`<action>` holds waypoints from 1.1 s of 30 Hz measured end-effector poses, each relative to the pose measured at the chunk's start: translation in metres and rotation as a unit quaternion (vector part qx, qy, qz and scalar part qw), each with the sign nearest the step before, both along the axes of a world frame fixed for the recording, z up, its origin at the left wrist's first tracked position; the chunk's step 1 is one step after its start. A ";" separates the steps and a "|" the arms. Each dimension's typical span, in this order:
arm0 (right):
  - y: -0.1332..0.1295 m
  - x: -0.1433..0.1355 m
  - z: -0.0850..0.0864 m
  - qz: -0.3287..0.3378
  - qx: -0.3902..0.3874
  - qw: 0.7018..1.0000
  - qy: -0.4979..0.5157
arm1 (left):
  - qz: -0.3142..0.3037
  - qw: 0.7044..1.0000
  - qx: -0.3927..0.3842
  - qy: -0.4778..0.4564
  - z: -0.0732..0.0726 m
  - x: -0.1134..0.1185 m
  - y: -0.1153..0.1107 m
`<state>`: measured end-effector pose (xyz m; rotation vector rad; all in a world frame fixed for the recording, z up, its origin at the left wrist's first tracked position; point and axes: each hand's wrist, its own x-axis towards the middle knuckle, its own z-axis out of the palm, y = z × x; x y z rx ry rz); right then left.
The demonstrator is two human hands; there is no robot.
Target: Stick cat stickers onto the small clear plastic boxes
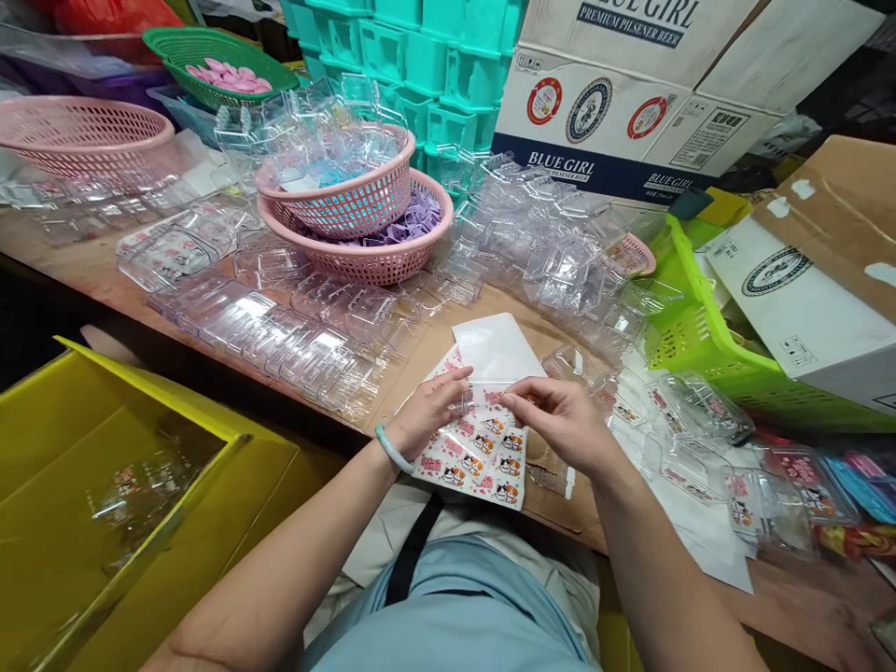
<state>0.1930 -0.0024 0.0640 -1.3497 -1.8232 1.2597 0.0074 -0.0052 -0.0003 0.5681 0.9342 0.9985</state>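
My left hand (pixel 435 403), a pale green bangle (pixel 393 450) at its wrist, holds a small clear plastic case part (pixel 480 385) between thumb and fingers. From the other side, my right hand (pixel 560 418) pinches at the part's right end; whether it grips the plastic or a small sticker there I cannot tell. Beneath both hands lies a sticker sheet (pixel 470 457) printed with cartoon cats and pink lettering. A blank white sheet (pixel 498 341) overlaps its far end.
Clear case parts lie in a row (pixel 259 327) at left and a heap (pixel 560 233) behind. Stacked pink baskets (pixel 350 266) hold small pieces. Stickered cases (pixel 752 504) lie at right by a lime basket (pixel 721 345). A yellow bin (pixel 280 467) stands below the table's left edge.
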 end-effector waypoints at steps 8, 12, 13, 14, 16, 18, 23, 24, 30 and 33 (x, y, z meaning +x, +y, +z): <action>0.008 -0.004 -0.012 0.013 -0.092 0.995 0.042 | -0.014 1.000 0.004 0.000 -0.005 0.000 0.002; 0.009 -0.006 -0.008 0.014 -0.106 0.993 0.050 | -0.013 1.000 0.000 0.001 -0.004 0.000 0.003; 0.010 -0.007 -0.008 0.013 -0.106 0.993 0.048 | -0.012 1.000 0.001 -0.001 -0.004 0.000 0.003; 0.010 -0.007 -0.009 0.012 -0.106 0.993 0.045 | -0.012 1.000 0.002 -0.003 -0.004 0.000 0.003; 0.010 -0.007 -0.010 0.012 -0.106 0.994 0.038 | -0.012 1.000 0.004 -0.006 -0.004 0.000 0.003; 0.010 -0.007 -0.011 0.014 -0.103 0.994 0.030 | -0.017 1.000 0.004 -0.003 -0.003 0.000 0.003; 0.011 -0.007 -0.011 0.013 -0.099 0.995 0.017 | -0.026 1.000 -0.001 0.005 -0.002 -0.001 0.004; 0.011 -0.007 -0.010 0.013 -0.100 0.995 0.018 | -0.026 1.000 0.000 0.005 -0.002 -0.001 0.004; 0.012 -0.008 -0.009 0.016 -0.095 0.995 0.011 | -0.028 1.000 -0.001 0.007 -0.005 -0.002 0.004; 0.013 -0.008 -0.009 0.017 -0.092 0.996 0.000 | -0.028 1.000 0.001 0.007 -0.007 -0.002 0.005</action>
